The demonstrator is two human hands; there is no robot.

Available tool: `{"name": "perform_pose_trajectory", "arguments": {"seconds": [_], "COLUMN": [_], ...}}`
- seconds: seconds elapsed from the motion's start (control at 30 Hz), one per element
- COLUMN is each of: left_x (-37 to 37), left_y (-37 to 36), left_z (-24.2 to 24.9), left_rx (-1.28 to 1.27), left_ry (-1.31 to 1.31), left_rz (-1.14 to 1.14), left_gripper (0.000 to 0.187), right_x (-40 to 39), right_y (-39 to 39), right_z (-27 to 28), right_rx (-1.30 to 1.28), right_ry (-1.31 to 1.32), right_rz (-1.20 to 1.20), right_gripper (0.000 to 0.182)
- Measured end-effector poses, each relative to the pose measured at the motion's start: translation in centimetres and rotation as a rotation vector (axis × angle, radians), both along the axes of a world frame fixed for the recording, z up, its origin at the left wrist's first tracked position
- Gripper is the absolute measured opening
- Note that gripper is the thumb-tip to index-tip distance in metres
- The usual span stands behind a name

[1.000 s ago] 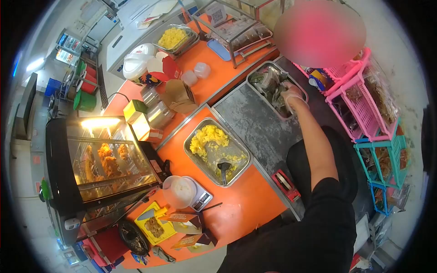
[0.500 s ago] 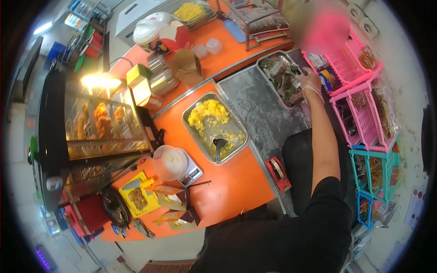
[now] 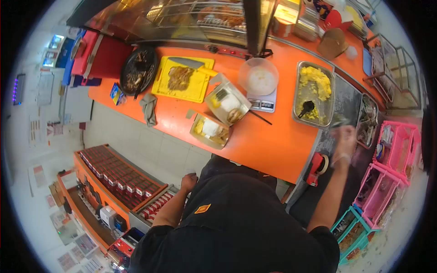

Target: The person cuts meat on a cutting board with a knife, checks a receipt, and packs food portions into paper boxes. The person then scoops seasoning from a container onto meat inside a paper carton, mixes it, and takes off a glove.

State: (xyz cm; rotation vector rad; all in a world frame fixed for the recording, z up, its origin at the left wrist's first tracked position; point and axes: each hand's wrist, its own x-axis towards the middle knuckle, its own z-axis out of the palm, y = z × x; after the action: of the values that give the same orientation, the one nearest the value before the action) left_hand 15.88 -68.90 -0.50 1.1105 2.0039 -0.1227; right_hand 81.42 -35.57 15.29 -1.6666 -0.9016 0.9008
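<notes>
My right hand [image 3: 345, 143], in a clear glove and smeared by motion, is closed above the grey counter, between the red tape dispenser [image 3: 315, 170] and the metal tray of dark green packets [image 3: 367, 119]. A blurred, see-through thing shows at its fingertips; I cannot make out what it is. My left hand [image 3: 189, 182] is low beside my body, off the table, its fingers curled; what they hold, if anything, is hidden. Nearest on the orange table stand two open food boxes, one box [image 3: 227, 104] with rice and dark flakes, another box [image 3: 210, 131] with rice and yellow food.
A steel tray of yellow egg [image 3: 315, 84] stands beside a scale [image 3: 263, 103] bearing a plastic tub [image 3: 258, 76]. A knife [image 3: 185, 62] and chopped meat [image 3: 180, 78] lie on a yellow board [image 3: 159, 86]. Left of it is a black pan [image 3: 139, 73]. Pink baskets [image 3: 396, 150] line the right.
The view has turned toward the left. My right hand has drawn back from the tray of green packets toward me. My left hand has come into view.
</notes>
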Motion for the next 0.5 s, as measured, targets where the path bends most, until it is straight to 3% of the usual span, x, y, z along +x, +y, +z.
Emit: {"name": "perform_pose_trajectory", "arguments": {"seconds": [0.07, 0.2, 0.3, 0.37, 0.47, 0.5], "left_x": [-0.5, -2.6, -4.9, -6.1, -7.7, -8.3], "left_y": [-0.2, 1.2, 2.3, 3.5, 6.2, 7.0], "left_z": [-0.8, -2.7, -2.1, -0.1, 3.5, 4.1], "left_rx": [0.065, 0.089, 0.191, 0.247, 0.346, 0.503], "left_ry": [-0.006, -0.074, -0.077, -0.072, -0.147, -0.192], "left_rz": [0.029, 0.143, 0.105, 0.075, 0.126, 0.143], "left_gripper": [0.044, 0.044, 0.042, 0.04, 0.035, 0.034], "right_x": [-11.7, -27.0, -36.6, -41.3, -43.3, -43.3], "right_y": [-3.0, -7.1, -8.1, -8.2, -9.1, -9.5], "right_z": [5.6, 5.8, 3.2, 2.1, 0.0, -0.7], "right_rx": [-0.193, -0.566, -0.539, -0.275, -0.22, -0.218], "right_ry": [0.241, 0.383, 0.375, 0.375, 0.338, 0.331], "right_rz": [0.33, 0.681, 0.674, 0.531, 0.487, 0.478], "right_gripper": [0.018, 0.017, 0.025, 0.038, 0.044, 0.044]}}
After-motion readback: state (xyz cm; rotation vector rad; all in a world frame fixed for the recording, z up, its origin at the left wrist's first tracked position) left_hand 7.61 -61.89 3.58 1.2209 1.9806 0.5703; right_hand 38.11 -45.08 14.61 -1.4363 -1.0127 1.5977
